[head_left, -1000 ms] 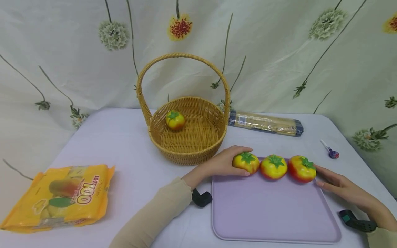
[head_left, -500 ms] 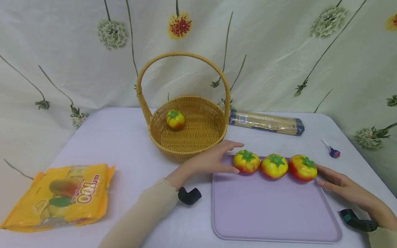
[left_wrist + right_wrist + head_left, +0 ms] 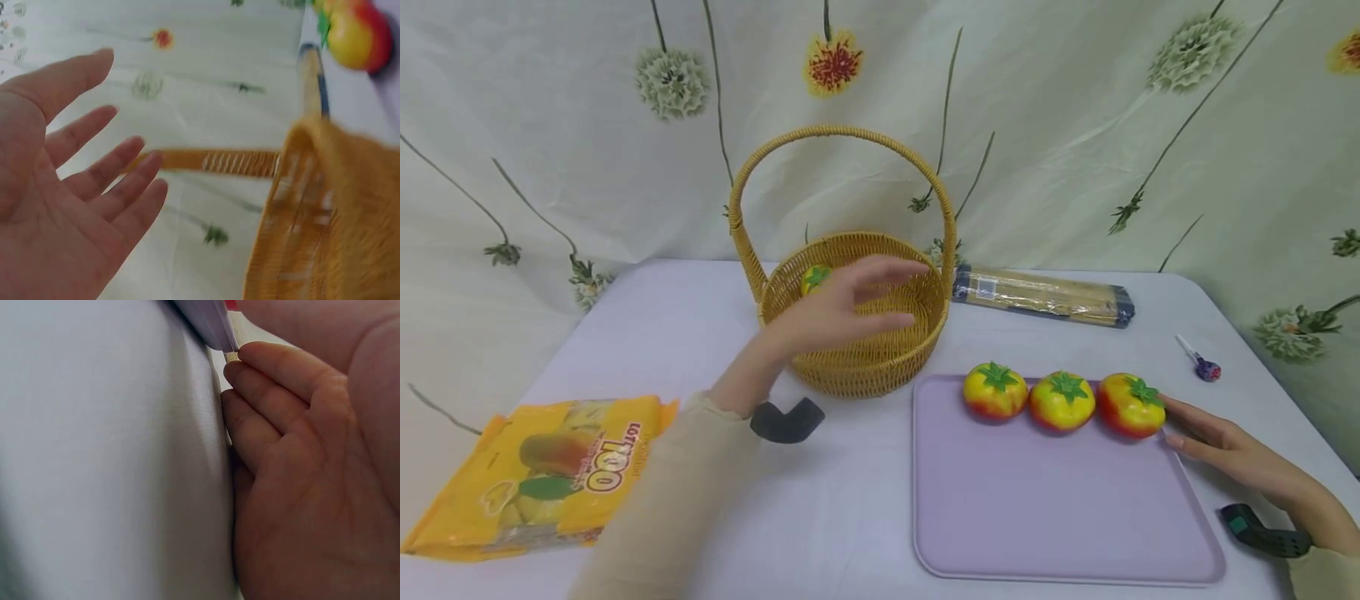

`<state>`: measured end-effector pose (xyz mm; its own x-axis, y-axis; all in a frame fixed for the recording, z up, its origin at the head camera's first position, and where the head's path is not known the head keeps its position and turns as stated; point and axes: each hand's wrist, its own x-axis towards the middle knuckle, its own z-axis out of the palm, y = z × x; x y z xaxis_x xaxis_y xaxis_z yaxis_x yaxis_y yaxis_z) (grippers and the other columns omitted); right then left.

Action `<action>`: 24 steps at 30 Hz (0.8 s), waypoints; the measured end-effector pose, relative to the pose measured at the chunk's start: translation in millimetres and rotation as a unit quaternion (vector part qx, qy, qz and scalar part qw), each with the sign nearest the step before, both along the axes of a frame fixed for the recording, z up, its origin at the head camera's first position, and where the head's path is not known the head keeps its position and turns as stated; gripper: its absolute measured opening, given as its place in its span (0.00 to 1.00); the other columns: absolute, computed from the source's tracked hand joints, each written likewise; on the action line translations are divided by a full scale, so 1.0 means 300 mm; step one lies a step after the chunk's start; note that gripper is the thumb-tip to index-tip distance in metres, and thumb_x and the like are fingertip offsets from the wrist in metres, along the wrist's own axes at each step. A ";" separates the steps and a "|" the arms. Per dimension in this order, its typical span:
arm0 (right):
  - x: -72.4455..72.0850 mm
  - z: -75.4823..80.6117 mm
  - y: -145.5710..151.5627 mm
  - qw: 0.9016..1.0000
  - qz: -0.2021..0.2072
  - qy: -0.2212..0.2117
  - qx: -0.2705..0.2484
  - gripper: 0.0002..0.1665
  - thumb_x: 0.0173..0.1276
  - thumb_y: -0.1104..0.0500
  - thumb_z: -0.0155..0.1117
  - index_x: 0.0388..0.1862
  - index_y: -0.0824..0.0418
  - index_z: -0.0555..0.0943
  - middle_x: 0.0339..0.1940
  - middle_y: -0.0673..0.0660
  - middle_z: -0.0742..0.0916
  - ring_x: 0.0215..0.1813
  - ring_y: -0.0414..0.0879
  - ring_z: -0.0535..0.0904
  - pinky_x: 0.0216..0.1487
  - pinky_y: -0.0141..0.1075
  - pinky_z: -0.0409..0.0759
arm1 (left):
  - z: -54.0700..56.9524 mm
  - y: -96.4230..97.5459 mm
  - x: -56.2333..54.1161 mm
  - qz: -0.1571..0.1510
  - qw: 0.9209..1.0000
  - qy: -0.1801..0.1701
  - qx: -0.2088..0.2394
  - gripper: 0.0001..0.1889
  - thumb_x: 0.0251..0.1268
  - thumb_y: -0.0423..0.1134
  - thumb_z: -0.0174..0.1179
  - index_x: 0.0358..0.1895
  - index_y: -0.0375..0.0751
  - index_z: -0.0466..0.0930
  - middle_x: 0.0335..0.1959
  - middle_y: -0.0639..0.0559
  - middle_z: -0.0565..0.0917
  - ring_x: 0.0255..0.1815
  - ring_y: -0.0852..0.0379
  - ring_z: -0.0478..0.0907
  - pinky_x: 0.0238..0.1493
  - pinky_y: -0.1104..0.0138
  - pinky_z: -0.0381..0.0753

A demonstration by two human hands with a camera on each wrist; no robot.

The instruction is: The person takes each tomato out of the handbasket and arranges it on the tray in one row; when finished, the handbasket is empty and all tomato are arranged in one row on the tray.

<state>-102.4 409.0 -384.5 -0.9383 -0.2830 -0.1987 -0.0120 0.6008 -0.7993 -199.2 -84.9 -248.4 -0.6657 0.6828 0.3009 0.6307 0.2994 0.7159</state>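
Note:
My left hand (image 3: 838, 308) hovers in front of and over the wicker basket (image 3: 857, 385), holding nothing; its fingers are spread apart in the left wrist view. Partly hidden behind it, a yellow-red fruit with a green leafy top (image 3: 814, 277) lies in the basket. Along the far edge of the lilac tray (image 3: 1067, 508) sit a left fruit (image 3: 995, 397), a middle fruit (image 3: 1060, 407) and a right fruit (image 3: 1122, 412) of the same kind. Beside the tray's right edge rests my right hand (image 3: 1243, 454), fingertips right at the right fruit.
A yellow snack bag (image 3: 550, 475) lies at the left. Behind the tray is a plastic-wrapped tan bundle (image 3: 1045, 298) with dark ends, and a lollipop (image 3: 1206, 367) lies to its right. The basket's tall arched handle (image 3: 842, 132) stands upright before a flowered cloth.
My left hand has let go of the left fruit on the tray and moved left and up to the basket. The right hand has stayed in place.

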 end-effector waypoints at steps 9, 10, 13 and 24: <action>-0.002 -0.001 -0.003 1.000 0.001 -0.005 -0.004 0.37 0.73 0.60 0.49 0.71 0.75 0.46 0.69 0.79 0.51 0.73 0.43 0.44 0.54 0.71 0.46 | 0.067 -0.174 -0.148 0.145 0.989 -0.029 0.008 0.26 0.63 0.44 0.61 0.64 0.43 0.69 0.62 0.52 0.70 0.63 0.52 0.65 0.61 0.57 0.64; -0.001 -0.003 -0.002 1.000 0.000 -0.005 -0.005 0.37 0.73 0.60 0.49 0.71 0.75 0.46 0.68 0.79 0.51 0.73 0.44 0.44 0.54 0.72 0.46 | 0.064 -0.183 -0.165 0.159 0.987 -0.031 0.004 0.26 0.64 0.44 0.61 0.64 0.43 0.69 0.62 0.51 0.70 0.63 0.50 0.64 0.61 0.56 0.64; 0.004 -0.010 -0.002 1.000 0.000 -0.007 -0.009 0.37 0.73 0.61 0.49 0.71 0.76 0.46 0.68 0.79 0.51 0.73 0.58 0.42 0.54 0.72 0.45 | 0.039 -0.206 -0.213 0.194 0.980 -0.038 0.005 0.25 0.65 0.44 0.59 0.63 0.41 0.69 0.63 0.47 0.69 0.64 0.46 0.63 0.61 0.53 0.64; 0.003 -0.002 -0.010 1.000 -0.002 -0.001 -0.001 0.37 0.73 0.60 0.50 0.70 0.76 0.47 0.68 0.79 0.51 0.65 0.77 0.42 0.53 0.72 0.47 | -0.061 -0.246 -0.287 0.244 0.967 -0.046 0.063 0.23 0.65 0.43 0.59 0.61 0.39 0.70 0.63 0.46 0.69 0.63 0.47 0.64 0.61 0.53 0.64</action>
<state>-101.6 405.9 -385.2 -0.9392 -0.2793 -0.1999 -0.0078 0.5992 -0.8005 -285.4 -158.8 -266.6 -0.9271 0.2422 0.2860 0.3687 0.4519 0.8123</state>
